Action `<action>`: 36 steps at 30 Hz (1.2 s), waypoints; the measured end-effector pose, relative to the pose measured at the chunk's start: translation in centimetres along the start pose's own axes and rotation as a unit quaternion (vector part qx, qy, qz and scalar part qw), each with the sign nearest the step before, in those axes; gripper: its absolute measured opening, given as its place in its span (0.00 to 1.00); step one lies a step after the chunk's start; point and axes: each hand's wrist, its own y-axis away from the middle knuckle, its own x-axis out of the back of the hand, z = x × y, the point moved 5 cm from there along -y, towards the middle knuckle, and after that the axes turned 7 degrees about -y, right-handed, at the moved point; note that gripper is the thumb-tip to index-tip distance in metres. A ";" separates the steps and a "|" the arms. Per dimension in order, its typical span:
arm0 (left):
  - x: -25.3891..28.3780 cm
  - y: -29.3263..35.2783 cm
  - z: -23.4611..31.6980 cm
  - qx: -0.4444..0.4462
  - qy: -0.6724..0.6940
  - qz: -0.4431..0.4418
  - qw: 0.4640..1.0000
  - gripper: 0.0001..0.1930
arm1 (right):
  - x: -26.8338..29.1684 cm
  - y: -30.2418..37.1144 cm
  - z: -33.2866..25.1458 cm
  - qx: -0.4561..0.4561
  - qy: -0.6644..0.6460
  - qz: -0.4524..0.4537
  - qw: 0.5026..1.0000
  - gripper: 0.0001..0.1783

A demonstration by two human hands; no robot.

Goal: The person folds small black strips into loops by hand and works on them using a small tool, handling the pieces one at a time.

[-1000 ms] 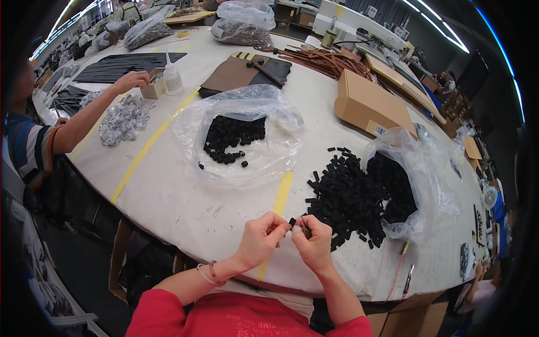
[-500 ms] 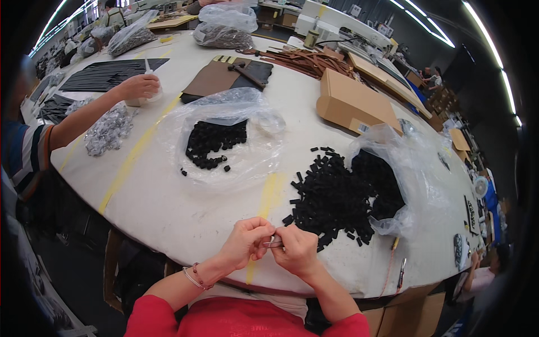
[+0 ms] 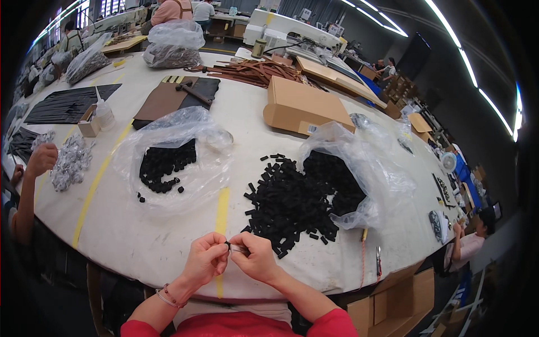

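Close to the table's near edge my two hands meet, fingertips almost touching. Thumb and finger of my left hand (image 3: pixel 206 256) pinch a small black piece (image 3: pixel 228 245). My right hand (image 3: pixel 256 258) is closed round a thin silvery metal tool (image 3: pixel 239 247), mostly hidden by the fingers, its tip at the black piece. Just beyond lies a heap of short black pieces (image 3: pixel 286 202), spilling from a clear plastic bag (image 3: pixel 384 180) on the right. Another clear bag (image 3: pixel 216 146), left of the heap, lies spread with small black knobby pieces (image 3: pixel 163 163) on it.
A cardboard box (image 3: pixel 306 104) and brown strips (image 3: pixel 252 72) lie farther back. Left are a hammer (image 3: pixel 193 92), a white squeeze bottle (image 3: pixel 103 112) and small clear packets (image 3: pixel 72 160), near a co-worker's hand (image 3: pixel 42 159). Snips (image 3: pixel 378 261) lie front right.
My view has swung right, shifting the table leftward. A black piece now shows between my fingertips. The co-worker's hand has left the squeeze bottle and drawn back toward the packets.
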 end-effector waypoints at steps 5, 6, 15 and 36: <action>-0.1 -0.2 0.8 -0.016 -0.072 -0.028 0.997 0.03 | 0.0 -0.5 2.2 -0.275 -0.311 -0.041 0.909 0.10; -0.2 -0.1 1.1 -0.021 -0.110 -0.027 0.993 0.02 | -0.2 -0.4 2.3 -0.310 -0.345 -0.062 0.884 0.10; -0.7 0.9 1.7 -0.058 -0.232 -0.040 0.970 0.02 | -1.1 0.6 2.9 -0.356 -0.451 -0.137 0.807 0.06; -0.1 0.9 3.3 -0.278 -0.406 0.114 0.863 0.03 | -0.4 -1.3 -0.4 -0.205 -0.029 -0.146 0.967 0.10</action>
